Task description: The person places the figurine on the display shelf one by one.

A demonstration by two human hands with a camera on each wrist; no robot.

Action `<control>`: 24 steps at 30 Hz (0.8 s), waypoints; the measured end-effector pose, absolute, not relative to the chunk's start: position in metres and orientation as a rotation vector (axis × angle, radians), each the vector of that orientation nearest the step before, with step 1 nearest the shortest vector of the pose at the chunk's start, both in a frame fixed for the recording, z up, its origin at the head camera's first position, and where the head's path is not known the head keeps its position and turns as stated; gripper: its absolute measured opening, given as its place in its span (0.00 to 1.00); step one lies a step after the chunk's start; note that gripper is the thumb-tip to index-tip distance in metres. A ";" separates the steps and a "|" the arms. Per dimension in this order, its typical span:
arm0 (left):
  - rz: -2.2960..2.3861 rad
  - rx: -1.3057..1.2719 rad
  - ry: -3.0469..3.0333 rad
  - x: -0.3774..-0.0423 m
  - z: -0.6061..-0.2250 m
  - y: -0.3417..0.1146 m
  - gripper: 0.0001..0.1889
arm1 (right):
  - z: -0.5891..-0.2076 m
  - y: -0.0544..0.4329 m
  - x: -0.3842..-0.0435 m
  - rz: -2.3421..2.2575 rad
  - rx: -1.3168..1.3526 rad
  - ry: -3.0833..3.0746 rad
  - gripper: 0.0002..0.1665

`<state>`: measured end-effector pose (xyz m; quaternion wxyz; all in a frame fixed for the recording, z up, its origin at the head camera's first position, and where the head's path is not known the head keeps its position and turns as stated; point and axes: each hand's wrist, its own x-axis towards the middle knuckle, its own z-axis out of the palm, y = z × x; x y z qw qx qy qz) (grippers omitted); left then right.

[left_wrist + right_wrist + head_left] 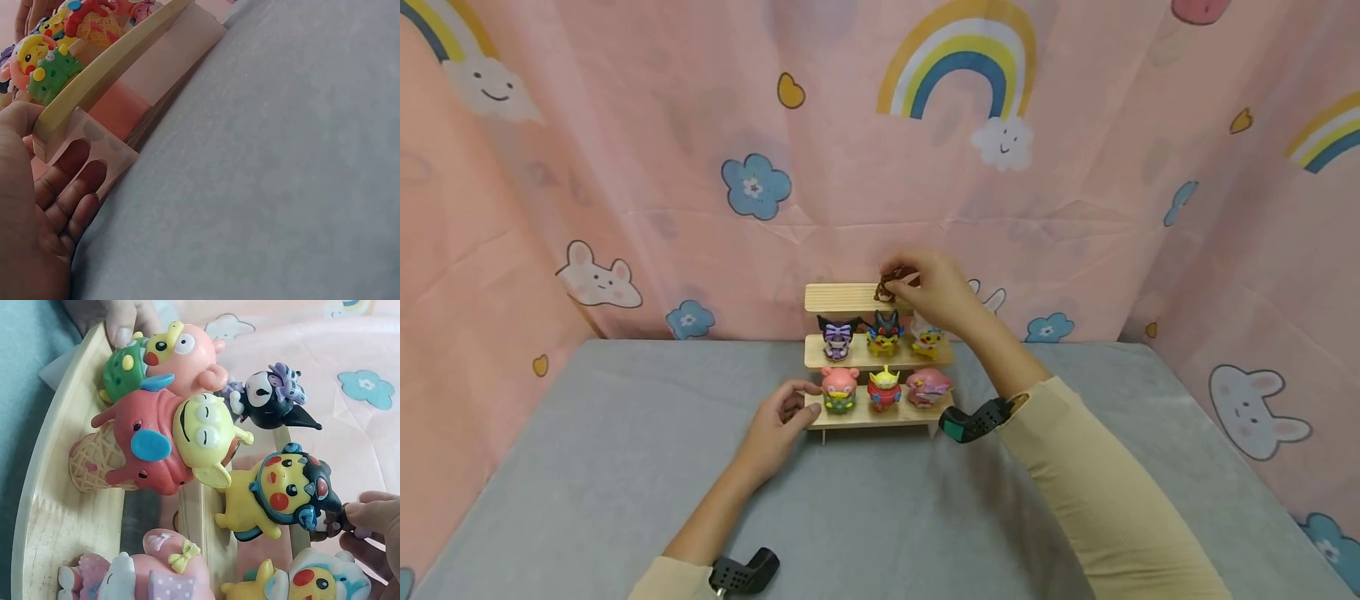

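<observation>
A three-tiered wooden display shelf (838, 297) stands on the table. My right hand (938, 290) pinches a small brown figurine (883, 292) at the top tier, which partly hides behind the fingers. My left hand (772, 429) grips the left end of the bottom tier (94, 81) between thumb and finger, the other fingers loosely bent below. On the middle tier sit a black-and-purple figurine (837, 337), a yellow one in a dark hood (885, 333) and a yellow one in a white hood (927, 340). Below them are a pink-and-green figurine (839, 389), a three-eyed alien figurine (206, 428) and a pink figurine (929, 387).
A grey cloth covers the table (880, 517). Behind the shelf hangs a pink curtain (850, 167) printed with rainbows, flowers and bunnies, which also runs along both sides. The shelf stands near the table's back edge on pale side supports (169, 62).
</observation>
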<state>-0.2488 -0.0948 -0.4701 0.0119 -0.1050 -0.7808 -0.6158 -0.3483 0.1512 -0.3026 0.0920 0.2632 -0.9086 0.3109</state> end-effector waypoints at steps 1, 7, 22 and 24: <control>-1.918 -0.331 -2.434 -0.249 -0.470 -0.095 0.13 | -0.303 0.151 -0.349 0.923 0.782 -2.700 0.12; -1.918 -0.333 -2.426 -0.249 -0.471 -0.097 0.12 | -0.299 0.153 -0.345 0.954 0.741 -2.683 0.13; -1.471 -0.300 -2.717 -0.254 -0.453 -0.118 0.18 | -0.312 0.210 -0.286 0.913 0.665 -2.500 0.17; -1.270 -0.295 -2.788 -0.253 -0.442 -0.125 0.20 | -0.322 0.218 -0.278 0.870 0.663 -2.518 0.19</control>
